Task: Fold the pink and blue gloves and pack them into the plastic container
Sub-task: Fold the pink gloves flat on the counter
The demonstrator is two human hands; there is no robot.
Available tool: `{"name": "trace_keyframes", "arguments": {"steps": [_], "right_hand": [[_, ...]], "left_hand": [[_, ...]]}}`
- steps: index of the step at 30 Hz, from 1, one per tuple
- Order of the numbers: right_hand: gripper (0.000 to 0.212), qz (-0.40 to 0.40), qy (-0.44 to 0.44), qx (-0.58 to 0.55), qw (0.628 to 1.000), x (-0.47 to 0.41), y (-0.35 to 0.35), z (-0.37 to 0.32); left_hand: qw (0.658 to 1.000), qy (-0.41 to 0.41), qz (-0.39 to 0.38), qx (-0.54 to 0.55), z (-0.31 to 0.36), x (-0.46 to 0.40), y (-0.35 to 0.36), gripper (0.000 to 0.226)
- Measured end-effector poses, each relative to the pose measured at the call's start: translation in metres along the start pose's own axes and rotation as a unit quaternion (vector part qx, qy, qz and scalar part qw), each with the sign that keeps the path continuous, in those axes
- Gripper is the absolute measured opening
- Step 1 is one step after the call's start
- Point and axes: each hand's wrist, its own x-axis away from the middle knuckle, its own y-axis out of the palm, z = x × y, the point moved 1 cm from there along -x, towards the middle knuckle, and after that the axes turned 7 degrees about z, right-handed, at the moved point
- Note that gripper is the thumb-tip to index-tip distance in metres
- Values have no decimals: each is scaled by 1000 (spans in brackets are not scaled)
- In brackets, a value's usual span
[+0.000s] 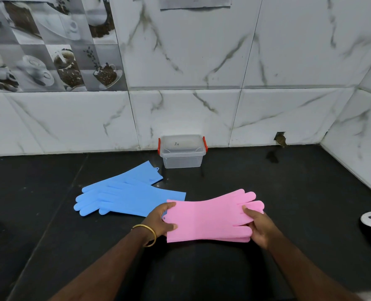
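Hands grip the stacked pink gloves point(210, 218) between them: left hand point(161, 220) at cuffs, right hand point(259, 229) at fingers.

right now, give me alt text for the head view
Two hands hold stacked pink gloves over a black counter, left hand gripping the cuffs, right hand the finger end. Blue gloves lie to the left; a lidded plastic container stands by the marble-tiled wall.

A home kitchen corner, tiled throughout.

White marble-look glossy wall tiles point(202, 114) meet a dark, black stone desk point(288, 192) at a right-hand corner. Upper left of the marble tiles sits a grey printed tile panel of coffee cups and beans point(50, 44), a typical kitchen backsplash decoration.
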Motion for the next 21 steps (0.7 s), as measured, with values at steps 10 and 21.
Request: {"name": "trace_keyframes", "arguments": {"steps": [10,21], "right_hand": [[25,6,-40,43,998,-7,-4,3],[25,76,-164,112,977,-10,-21,-1]], "left_hand": [[998,1,1,-59,-6,-8,5,78],[991,30,42,-122,-14,-12,11,87]]}}
